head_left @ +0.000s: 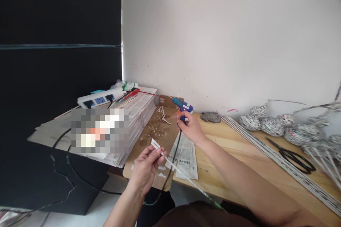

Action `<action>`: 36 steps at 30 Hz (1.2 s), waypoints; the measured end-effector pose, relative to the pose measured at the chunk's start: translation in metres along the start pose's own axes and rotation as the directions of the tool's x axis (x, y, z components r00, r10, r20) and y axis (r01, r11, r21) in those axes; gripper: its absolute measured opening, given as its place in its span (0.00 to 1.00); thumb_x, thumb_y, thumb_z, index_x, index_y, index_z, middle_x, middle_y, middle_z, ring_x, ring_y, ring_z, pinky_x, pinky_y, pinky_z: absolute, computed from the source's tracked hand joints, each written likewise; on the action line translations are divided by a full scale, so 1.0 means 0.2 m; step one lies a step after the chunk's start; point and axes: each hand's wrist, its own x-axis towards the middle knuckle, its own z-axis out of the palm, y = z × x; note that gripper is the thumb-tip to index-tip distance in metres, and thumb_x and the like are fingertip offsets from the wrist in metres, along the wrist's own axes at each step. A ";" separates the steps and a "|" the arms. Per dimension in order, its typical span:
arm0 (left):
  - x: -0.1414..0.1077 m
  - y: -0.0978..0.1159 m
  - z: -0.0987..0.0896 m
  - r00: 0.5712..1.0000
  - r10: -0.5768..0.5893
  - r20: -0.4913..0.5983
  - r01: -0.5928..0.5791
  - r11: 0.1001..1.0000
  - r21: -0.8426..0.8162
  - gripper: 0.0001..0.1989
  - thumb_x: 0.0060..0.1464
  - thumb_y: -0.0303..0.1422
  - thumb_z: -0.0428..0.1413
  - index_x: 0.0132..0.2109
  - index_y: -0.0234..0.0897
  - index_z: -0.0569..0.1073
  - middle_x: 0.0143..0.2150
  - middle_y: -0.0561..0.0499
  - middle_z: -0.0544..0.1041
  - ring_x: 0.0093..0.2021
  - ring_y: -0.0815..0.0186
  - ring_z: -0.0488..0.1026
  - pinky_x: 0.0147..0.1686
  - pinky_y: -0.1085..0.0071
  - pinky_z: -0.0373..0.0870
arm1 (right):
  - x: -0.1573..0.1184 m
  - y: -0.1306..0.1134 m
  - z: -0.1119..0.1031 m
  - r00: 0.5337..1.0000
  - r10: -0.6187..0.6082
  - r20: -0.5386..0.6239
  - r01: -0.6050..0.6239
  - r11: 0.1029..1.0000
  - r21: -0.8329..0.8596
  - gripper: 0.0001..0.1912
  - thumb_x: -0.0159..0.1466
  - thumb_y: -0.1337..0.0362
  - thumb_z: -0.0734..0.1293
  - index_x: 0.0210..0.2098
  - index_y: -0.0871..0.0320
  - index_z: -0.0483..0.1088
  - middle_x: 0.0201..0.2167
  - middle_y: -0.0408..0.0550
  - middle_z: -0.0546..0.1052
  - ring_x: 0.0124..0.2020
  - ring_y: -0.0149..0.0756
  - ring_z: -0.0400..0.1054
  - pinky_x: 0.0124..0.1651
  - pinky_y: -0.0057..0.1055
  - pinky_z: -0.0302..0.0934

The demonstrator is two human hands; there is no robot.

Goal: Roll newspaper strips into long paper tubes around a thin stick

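Note:
Between the thumb and fingers of my left hand [146, 170] is the end of a thin rolled paper strip [183, 174], which runs down to the right toward my body. Its flat, printed tip [155, 144] points up past my fingertips. Farther forward, my right hand [189, 127] has its fingers closed at a blue glue gun [185, 108], around the handle area. The gun rests at the back of a brown board [138, 166], and a black cord hangs below it. Paper scraps [163, 113] and glue bits lie on the board.
Stacked newspapers [144, 113] with a white power strip [99, 99] stand at the left. Printed sheets [186, 159] lie on the wooden table [210, 149]. Long paper rods [266, 152], black scissors [295, 159], a grey lump [210, 117] and woven paper pieces [271, 126] are to the right.

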 end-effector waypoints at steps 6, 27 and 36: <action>0.03 0.07 0.04 0.994 0.106 0.001 -0.106 0.994 0.012 0.10 0.45 0.22 0.62 0.37 0.30 0.71 0.35 0.44 0.77 0.35 0.66 0.77 0.33 0.77 0.75 | -0.14 -0.02 -0.07 0.997 0.070 0.022 -0.074 0.937 0.342 0.21 0.52 0.59 0.70 0.34 0.53 0.52 0.30 0.36 0.66 0.21 0.25 0.64 0.23 0.25 0.61; 0.07 0.07 0.25 0.995 -0.061 0.085 0.064 0.997 -0.034 0.09 0.49 0.20 0.58 0.40 0.25 0.76 0.37 0.40 0.77 0.34 0.67 0.77 0.36 0.77 0.75 | -0.37 -0.12 -0.26 0.898 0.299 0.322 -0.429 0.760 0.488 0.20 0.56 0.53 0.69 0.44 0.58 0.67 0.20 0.41 0.65 0.17 0.24 0.56 0.17 0.21 0.45; 0.07 0.07 0.30 0.993 -0.085 0.080 0.089 0.995 -0.047 0.05 0.50 0.19 0.56 0.34 0.26 0.76 0.32 0.44 0.77 0.31 0.69 0.76 0.33 0.78 0.75 | -0.37 -0.14 -0.28 0.899 0.202 0.388 -0.355 0.855 0.379 0.18 0.58 0.56 0.68 0.44 0.59 0.69 0.20 0.42 0.68 0.19 0.26 0.60 0.23 0.25 0.57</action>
